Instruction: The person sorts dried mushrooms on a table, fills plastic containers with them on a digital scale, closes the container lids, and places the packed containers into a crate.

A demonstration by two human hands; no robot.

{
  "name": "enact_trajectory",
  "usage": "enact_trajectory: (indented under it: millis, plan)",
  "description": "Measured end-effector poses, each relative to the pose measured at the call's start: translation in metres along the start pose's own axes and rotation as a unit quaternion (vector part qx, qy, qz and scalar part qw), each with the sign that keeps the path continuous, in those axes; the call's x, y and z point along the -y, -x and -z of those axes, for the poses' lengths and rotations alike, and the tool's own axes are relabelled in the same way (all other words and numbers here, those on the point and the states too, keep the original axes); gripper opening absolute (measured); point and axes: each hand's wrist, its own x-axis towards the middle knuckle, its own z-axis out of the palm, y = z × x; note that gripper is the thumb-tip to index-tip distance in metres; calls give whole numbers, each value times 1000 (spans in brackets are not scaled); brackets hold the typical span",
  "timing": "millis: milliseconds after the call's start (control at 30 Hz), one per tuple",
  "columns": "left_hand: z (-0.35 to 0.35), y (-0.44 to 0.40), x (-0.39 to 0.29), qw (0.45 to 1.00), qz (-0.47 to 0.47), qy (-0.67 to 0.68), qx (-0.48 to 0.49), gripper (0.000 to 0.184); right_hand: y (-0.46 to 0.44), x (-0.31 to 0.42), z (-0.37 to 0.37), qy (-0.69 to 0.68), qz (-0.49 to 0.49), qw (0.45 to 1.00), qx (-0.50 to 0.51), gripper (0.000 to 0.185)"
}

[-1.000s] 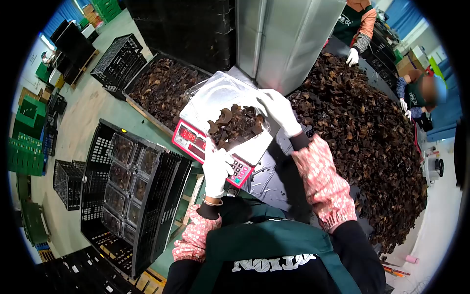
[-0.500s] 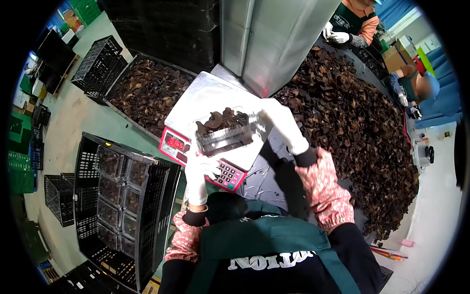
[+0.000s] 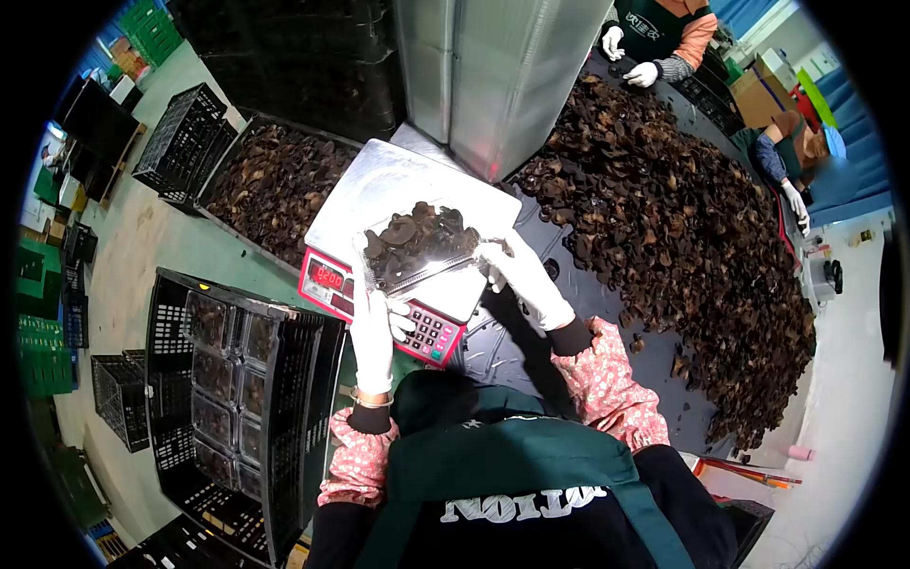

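A clear plastic box (image 3: 424,272) with dark wood ear mushrooms (image 3: 419,237) in it is over the silver pan (image 3: 365,185) of a red weighing scale (image 3: 320,297). Whether the box rests fully on the pan I cannot tell. Gloved in white, my left hand (image 3: 377,327) grips its left near side, thumb and fingers by the keypad (image 3: 431,332). At the right near corner, my right hand (image 3: 523,280) pinches the rim with bent fingers. Red digits glow on the display (image 3: 329,276), seemingly 0200.
A large mushroom heap (image 3: 682,247) covers the table at right. Tall stacks of clear boxes (image 3: 512,85) stand behind the scale. At left are a mushroom-filled tray (image 3: 275,180) and a black crate (image 3: 318,379) of filled boxes. Two co-workers (image 3: 654,38) are across the table.
The box has tipped from a steep slant to nearly level, its contents now facing up. My right hand has come down toward the near corner. The displayed number has changed.
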Motion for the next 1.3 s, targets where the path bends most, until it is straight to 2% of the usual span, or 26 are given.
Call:
enact_trajectory:
  millis: [67,233,300,333,367,467,500,567,633,700,767,833,867,900,967,1067,1100,1167,1233,1300]
  plan:
    - [0,1,3,999,-22,26,30,58,3,-1,-3,-111,15,994,14,28]
    - [-1,4,5,996,-38,68,32,58,6,3,14,-51,-48,995,66,31]
    - [-1,4,3,994,-36,97,47,57,4,8,23,-91,-136,971,176,32]
    - [-3,5,2,993,-37,103,40,56,2,3,20,-147,-116,965,185,34]
    - [-4,4,4,993,-39,103,36,56,0,-3,18,-146,-115,964,190,34]
    - [-11,4,5,994,-72,85,5,54,2,-11,12,-115,-23,983,142,28]
    - [-12,5,5,994,-73,82,5,54,6,-13,8,-118,-22,982,143,28]
    - [-11,3,7,993,-96,74,-5,52,16,-10,-4,-169,-31,982,72,26]
    - [-7,1,3,995,-92,37,-16,53,21,-17,-11,-178,-11,982,59,27]
    - [-3,-2,-7,997,-50,64,4,59,29,-21,-6,-192,42,974,111,26]
    - [12,1,-8,995,-35,92,21,65,40,-14,5,-187,22,967,171,26]
    - [33,15,-9,994,-17,105,-39,70,56,-2,19,-194,-62,970,136,27]
    - [46,25,-9,993,-14,90,-78,71,59,-11,28,-186,-40,976,103,28]
    - [57,40,-4,987,-52,102,-113,64,61,-19,38,-177,-19,981,72,29]
    - [85,66,8,980,-46,98,-168,52,63,-20,56,-142,-5,990,14,29]
    - [98,98,31,968,20,112,-225,36,36,-7,70,-91,12,996,-22,28]
    - [92,107,39,964,44,116,-235,35,25,0,67,-66,48,996,-30,28]
    - [83,111,59,971,91,146,-165,34,-8,8,53,-23,139,989,-46,28]
    - [58,111,69,986,77,125,-83,35,-53,1,39,75,278,957,-23,29]
    - [34,100,73,988,12,155,22,40,-74,9,0,187,240,948,-94,33]
